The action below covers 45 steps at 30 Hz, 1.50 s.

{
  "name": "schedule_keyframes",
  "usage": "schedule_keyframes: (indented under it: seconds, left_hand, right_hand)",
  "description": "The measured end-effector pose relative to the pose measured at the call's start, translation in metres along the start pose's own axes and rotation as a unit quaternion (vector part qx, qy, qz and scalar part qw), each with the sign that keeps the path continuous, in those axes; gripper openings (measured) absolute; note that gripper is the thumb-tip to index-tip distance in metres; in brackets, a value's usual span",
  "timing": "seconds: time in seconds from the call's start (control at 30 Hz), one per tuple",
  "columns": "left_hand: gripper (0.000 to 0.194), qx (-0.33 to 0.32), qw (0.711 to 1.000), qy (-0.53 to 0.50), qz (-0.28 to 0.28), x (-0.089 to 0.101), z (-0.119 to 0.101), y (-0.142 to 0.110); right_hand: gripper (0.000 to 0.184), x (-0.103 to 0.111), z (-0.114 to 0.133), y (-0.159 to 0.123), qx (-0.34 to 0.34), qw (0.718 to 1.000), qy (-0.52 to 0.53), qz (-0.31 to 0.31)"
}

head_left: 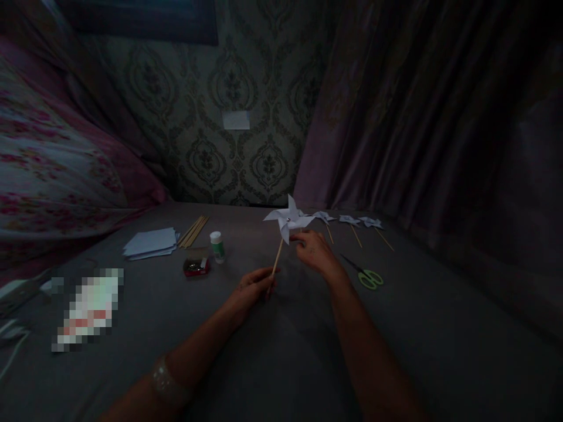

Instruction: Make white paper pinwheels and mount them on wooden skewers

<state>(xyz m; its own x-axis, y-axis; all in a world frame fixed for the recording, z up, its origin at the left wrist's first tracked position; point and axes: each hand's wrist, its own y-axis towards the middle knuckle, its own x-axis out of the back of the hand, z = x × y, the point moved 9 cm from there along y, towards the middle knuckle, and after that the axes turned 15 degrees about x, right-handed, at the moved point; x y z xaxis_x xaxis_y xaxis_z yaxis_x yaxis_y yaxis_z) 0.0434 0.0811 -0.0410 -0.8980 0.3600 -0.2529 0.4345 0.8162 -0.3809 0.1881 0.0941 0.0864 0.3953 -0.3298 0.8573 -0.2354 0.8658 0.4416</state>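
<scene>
A white paper pinwheel (281, 220) with a shiny pin at its centre stands tilted on a thin wooden stick (277, 258). My left hand (254, 287) is closed around the lower part of that stick. Just right of the blades is my right hand (314, 249), its index finger stretched out at the lower blade and the other fingers loosely bent. Whether the fingertip touches the paper I cannot tell. Behind it, more white pinwheels (349, 220) on sticks lie in a row. Green-handled scissors (369, 279) rest to the right of my right forearm.
Left of my hands stand a small red box (196, 266) of metal pins and a white-and-green glue bottle (217, 247). Further left lie a bundle of wooden sticks (193, 231) and a paper stack (150, 243). A blurred-out packet (90, 310) and a power strip (20, 298) sit at the left edge.
</scene>
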Motion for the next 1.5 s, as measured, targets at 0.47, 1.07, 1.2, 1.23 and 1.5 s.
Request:
schedule_keyframes:
  seconds: [0.47,1.07,1.2,1.23,1.5]
  left_hand:
    - [0.04,-0.011,0.998,-0.067,-0.001,0.001,-0.013,-0.009]
    - [0.046,-0.011,0.999,0.01,0.05,-0.02,-0.003,-0.008]
    - [0.047,-0.013,0.998,0.019,0.054,-0.02,-0.003,-0.006]
    - [0.048,-0.014,0.998,0.021,0.056,-0.02,-0.003,-0.006]
    - [0.046,-0.012,0.997,0.016,0.07,-0.022,-0.003,-0.007]
  right_hand:
    - [0.026,0.021,0.014,0.0,-0.054,0.971,0.082,-0.219]
    - [0.066,0.038,0.019,0.012,-0.106,0.97,-0.042,-0.213]
    - [0.056,0.039,0.018,0.012,-0.094,0.969,-0.046,-0.224]
    - [0.056,0.039,0.017,0.012,-0.094,0.969,-0.047,-0.226]
    - [0.051,0.038,0.016,0.01,-0.092,0.966,-0.054,-0.235]
